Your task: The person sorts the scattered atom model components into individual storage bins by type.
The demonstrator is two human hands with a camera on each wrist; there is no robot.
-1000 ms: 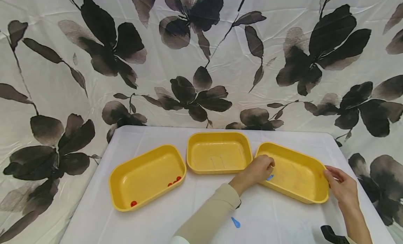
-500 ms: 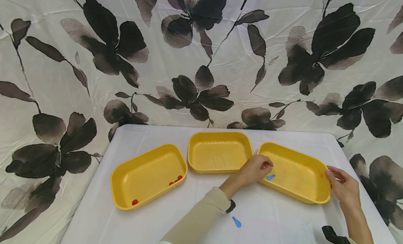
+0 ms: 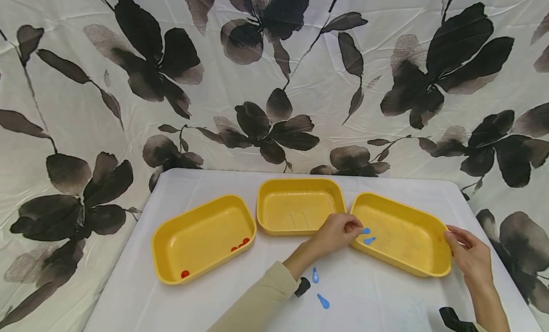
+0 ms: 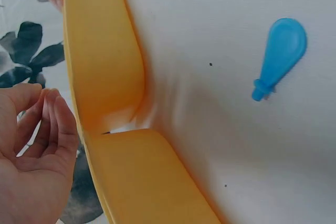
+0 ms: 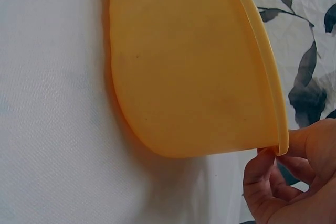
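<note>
My left hand (image 3: 340,232) is over the near-left rim of the right yellow tray (image 3: 424,222), its thumb and fingertips together. Nothing shows between them in the left wrist view. Two small blue teardrop-shaped pieces (image 3: 370,240) with narrow necks lie in that tray just past the fingertips. With thumb and fingers my right hand (image 3: 471,256) holds the tray's right end; the right wrist view shows its fingers (image 5: 260,177) at the rim. On the white cloth below the left hand lie a blue piece (image 3: 315,275) and another blue piece (image 3: 323,301).
A left yellow tray (image 3: 188,241) has several small red pieces (image 3: 185,274) along its near side. The middle yellow tray (image 3: 296,198) contains thin clear sticks (image 3: 304,220). A floral cloth (image 3: 257,84) hangs behind the white-covered table (image 3: 141,303).
My left hand has drawn back slightly leftward, uncovering a second blue piece in the right tray. A blue piece on the cloth has come into view from behind the forearm. My right hand keeps still.
</note>
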